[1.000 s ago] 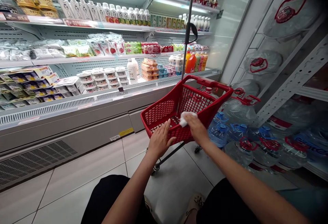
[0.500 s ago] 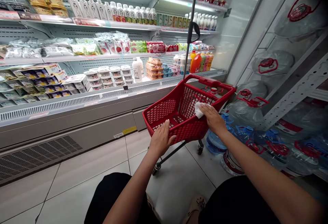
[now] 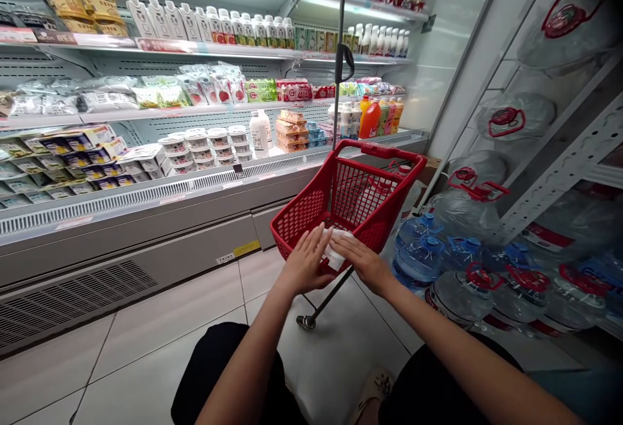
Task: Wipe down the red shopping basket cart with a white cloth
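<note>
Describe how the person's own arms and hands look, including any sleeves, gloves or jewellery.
The left hand and right hand are ungloved, and no ring shows on the visible fingers. The left forearm and right forearm are bare as far as they show, with no sleeve, watch or bracelet in view. No markings stand out.

The red, latticed cart (image 3: 378, 224) stands upright, open at the top. The white cloth (image 3: 333, 258), crumpled, rests against its near side.
</note>
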{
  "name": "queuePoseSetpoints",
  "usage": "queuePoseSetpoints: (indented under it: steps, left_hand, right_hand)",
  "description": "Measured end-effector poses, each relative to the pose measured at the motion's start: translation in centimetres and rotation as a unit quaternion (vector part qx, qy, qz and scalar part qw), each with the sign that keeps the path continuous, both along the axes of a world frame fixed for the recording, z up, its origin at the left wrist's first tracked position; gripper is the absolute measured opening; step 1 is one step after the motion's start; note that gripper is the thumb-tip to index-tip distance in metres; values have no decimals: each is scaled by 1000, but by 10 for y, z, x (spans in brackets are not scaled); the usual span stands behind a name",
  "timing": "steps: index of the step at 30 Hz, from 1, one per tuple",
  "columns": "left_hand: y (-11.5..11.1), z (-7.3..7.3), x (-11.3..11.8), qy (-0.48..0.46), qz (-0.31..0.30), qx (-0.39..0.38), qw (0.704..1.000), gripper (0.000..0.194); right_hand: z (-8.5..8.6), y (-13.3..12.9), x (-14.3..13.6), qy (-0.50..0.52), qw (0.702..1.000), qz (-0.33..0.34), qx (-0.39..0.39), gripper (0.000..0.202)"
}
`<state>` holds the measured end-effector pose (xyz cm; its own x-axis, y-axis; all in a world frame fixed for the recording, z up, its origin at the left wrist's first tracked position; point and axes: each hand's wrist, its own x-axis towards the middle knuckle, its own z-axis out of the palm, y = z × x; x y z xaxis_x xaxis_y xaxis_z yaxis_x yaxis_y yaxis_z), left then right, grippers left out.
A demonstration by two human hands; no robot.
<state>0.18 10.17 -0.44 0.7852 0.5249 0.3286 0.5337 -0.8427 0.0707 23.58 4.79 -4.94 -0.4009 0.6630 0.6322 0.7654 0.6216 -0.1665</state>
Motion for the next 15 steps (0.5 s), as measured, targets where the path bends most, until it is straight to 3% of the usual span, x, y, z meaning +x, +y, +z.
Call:
queuePoseSetpoints:
  steps: [3, 6, 9, 13, 15]
  left_hand:
    - [15, 0, -15, 47, 10, -22, 999, 105]
    - [16, -4, -9, 54, 27, -10, 998, 94]
    - [9, -9, 5, 38, 57, 12, 998, 99]
    - [1, -14, 21, 30, 85, 26, 996, 104]
    - [-1, -17, 25, 25, 92, 30, 995, 110]
  right_hand:
    - [9, 20, 35, 14, 999, -40, 0, 71]
    - [9, 36, 49, 33, 994, -105, 3, 71]
    - [2, 30, 26, 37, 991, -131, 9, 69]
    - [-8, -4, -31, 7, 995, -100, 11, 62]
    - [-8, -20, -47, -2, 995, -95, 7, 59]
